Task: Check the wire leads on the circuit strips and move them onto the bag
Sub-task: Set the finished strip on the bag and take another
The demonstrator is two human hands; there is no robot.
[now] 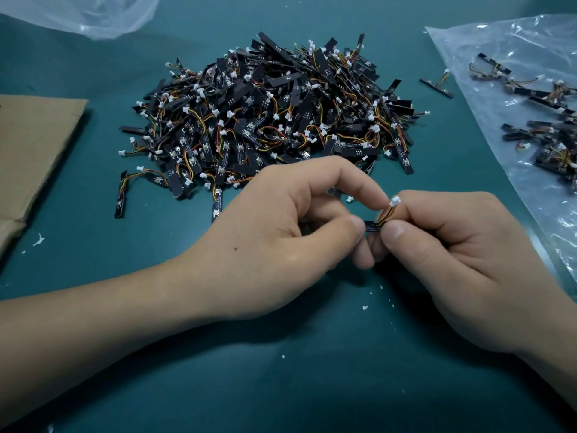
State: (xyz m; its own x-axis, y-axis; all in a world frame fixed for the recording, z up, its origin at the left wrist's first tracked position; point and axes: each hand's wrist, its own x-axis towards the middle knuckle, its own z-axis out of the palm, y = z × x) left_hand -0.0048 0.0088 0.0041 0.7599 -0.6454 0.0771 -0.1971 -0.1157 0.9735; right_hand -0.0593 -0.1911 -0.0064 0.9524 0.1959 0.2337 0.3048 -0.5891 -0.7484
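In the middle of the green worktop (93,245), a big pile of strips (265,120) waits to be checked. Just in front of it, I think one is being checked. The left hand (281,232) has its fingers curled and pinches one end of a small black strip (371,227). The right hand (462,260) pinches the other end, right by the little wires (385,214), and the white plug (395,200) sticks up beside its fingers. If the wires look good, the next move is to carry this strip to the right and lay it on the clear bag (487,42), where other strips lie.
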